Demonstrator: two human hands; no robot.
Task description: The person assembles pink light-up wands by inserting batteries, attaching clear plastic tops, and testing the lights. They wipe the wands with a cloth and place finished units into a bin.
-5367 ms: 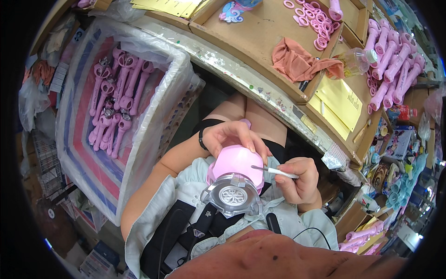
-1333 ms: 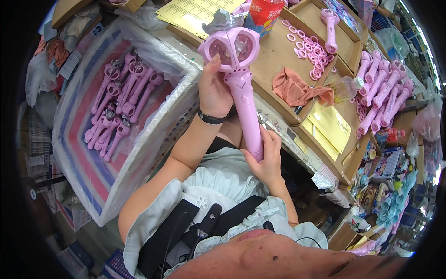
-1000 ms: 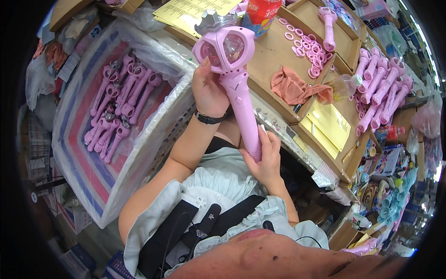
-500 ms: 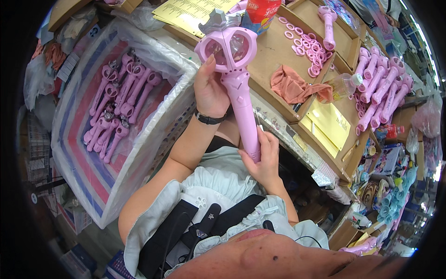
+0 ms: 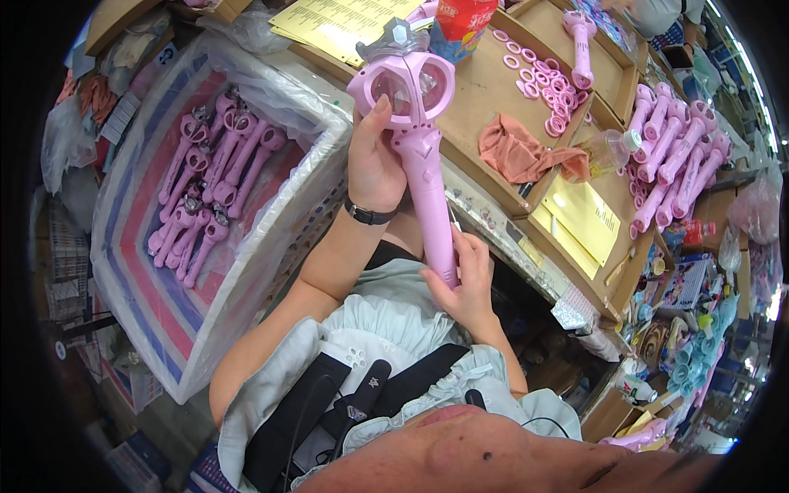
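A pink light stick (image 5: 426, 177) with a round, clear-windowed head and a silver crown stands tilted in front of me. My left hand (image 5: 376, 164), with a black band at the wrist, is wrapped round it just below the head, thumb against the window. Low on the handle, my right hand (image 5: 468, 275) grips the bottom end between thumb and fingers. A thin pointed piece (image 5: 453, 215) sticks up from the right fingers beside the handle; its kind is unclear. The palms' inner sides are hidden.
On the left is a plastic-lined crate (image 5: 325, 164) holding several light sticks (image 5: 222, 164). Cardboard trays on the right bench carry pink rings (image 5: 561, 94), an orange cloth (image 5: 518, 149), a clear bottle (image 5: 604, 154), yellow sheets (image 5: 579, 222) and piled light sticks (image 5: 678, 148).
The light stick's head has shifted slightly right and down, turning a little, with my left hand following. Both hands keep their hold. At the far top right, a person has moved.
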